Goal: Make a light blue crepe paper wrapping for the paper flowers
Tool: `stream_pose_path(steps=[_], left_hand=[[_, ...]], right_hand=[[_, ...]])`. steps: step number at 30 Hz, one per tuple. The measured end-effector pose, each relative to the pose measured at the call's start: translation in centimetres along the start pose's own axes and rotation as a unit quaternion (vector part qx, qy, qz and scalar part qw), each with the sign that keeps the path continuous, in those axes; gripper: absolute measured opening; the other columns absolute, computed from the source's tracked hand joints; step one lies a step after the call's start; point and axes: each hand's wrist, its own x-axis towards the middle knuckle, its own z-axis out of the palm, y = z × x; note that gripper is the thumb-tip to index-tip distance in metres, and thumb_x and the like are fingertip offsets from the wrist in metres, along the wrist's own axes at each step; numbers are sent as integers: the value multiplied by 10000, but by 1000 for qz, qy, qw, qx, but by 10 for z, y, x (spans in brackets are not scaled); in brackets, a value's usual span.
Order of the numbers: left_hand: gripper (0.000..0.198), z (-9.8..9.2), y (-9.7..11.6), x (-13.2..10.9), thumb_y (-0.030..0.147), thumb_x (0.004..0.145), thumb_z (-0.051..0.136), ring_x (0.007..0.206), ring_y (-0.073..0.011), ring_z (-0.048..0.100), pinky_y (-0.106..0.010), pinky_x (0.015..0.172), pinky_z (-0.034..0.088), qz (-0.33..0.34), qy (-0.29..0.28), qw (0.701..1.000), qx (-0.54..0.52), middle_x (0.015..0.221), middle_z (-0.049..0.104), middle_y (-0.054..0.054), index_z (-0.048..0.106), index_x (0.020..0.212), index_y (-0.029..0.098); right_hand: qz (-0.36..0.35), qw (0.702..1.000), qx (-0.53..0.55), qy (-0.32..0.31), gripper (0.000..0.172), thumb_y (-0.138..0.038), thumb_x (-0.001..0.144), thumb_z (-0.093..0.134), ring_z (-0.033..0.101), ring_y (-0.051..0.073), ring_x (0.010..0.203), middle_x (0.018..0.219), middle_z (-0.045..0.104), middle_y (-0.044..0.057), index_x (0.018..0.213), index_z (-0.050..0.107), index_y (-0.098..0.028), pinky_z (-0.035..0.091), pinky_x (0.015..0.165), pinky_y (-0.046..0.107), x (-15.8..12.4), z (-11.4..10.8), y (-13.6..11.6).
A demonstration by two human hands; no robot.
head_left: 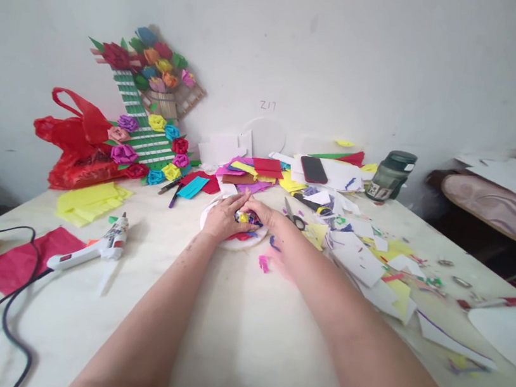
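Both of my hands reach to a white round disc (pixel 251 242) lying near the middle of the table. On the disc sits a small cluster of coloured paper pieces (pixel 245 220), red, yellow and blue. My left hand (pixel 226 216) rests on the disc with its fingers curled over the cluster. My right hand (pixel 262 212) meets it from the right, fingertips pinched on the same pieces. Exactly how the pieces are held is hidden by the fingers.
A white glue gun (pixel 91 248) with black cable lies at left beside red paper (pixel 22 263) and yellow sheets (pixel 88 200). Scissors (pixel 294 215), scattered paper scraps (pixel 365 253), a phone (pixel 314 169) and a dark jar (pixel 390 175) lie right. A paper-flower decoration (pixel 152 108) and red bag (pixel 77 142) lean at the wall.
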Motion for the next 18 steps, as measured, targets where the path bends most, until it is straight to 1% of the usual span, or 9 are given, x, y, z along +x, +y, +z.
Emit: stream_pose_path(steps=[3, 6, 10, 12, 14, 16, 18], left_hand=[[682, 2, -2, 1, 591, 636, 603, 1092, -251, 497, -367, 957, 381, -9, -3, 1000, 3, 1230, 528, -43, 499, 1230, 273], [614, 5, -3, 1, 590, 629, 607, 1058, -253, 513, -369, 941, 394, -10, 1, 1000, 9, 1200, 545, -39, 567, 1149, 265], [570, 4, -3, 1, 561, 651, 601, 1039, -236, 522, -359, 933, 399, -3, 11, 1000, 6, 1171, 558, -28, 564, 1148, 283], [551, 3, -2, 1, 537, 663, 599, 1039, -227, 522, -353, 937, 395, -3, 10, 1000, 3, 1160, 562, -20, 553, 1158, 299], [531, 2, -2, 1, 517, 668, 597, 1037, -232, 522, -357, 936, 395, -8, 0, 1000, 6, 1149, 567, -21, 559, 1149, 296], [524, 1, -1, 2, 509, 664, 594, 1029, -252, 520, -374, 918, 406, -15, -15, 1000, 17, 1141, 569, -35, 570, 1133, 275], [527, 1, -2, 2, 503, 656, 595, 1028, -269, 515, -387, 898, 414, -18, -26, 999, 27, 1139, 564, -48, 571, 1122, 258]], right_hand=[[-1, 996, 88, -2, 402, -222, 624, 511, 581, 167, 811, 859, 641, 29, 1016, 578, -162, 466, 731, 260, -8, 2, -2], [0, 991, 126, 35, 442, -215, 646, 495, 569, 163, 902, 941, 636, 32, 1082, 555, -173, 448, 803, 264, -13, 4, -7], [8, 987, 128, 95, 366, -284, 736, 457, 525, 178, 1034, 1030, 626, 44, 1068, 569, -178, 429, 862, 291, -12, 3, -9], [11, 988, 112, 109, 348, -345, 796, 400, 518, 184, 1050, 1063, 618, 51, 1041, 579, -174, 424, 874, 311, -10, 4, -9], [5, 990, 71, 122, 359, -374, 831, 357, 514, 179, 1055, 1105, 599, 51, 1042, 570, -177, 406, 897, 319, -9, 9, -9], [2, 990, 3, 144, 361, -402, 844, 355, 504, 183, 1067, 1134, 582, 55, 1045, 562, -184, 371, 930, 330, -10, 17, -11], [18, 984, -69, 163, 375, -449, 846, 359, 508, 205, 1057, 1115, 588, 67, 1020, 567, -190, 351, 940, 354, -11, 23, -12]])
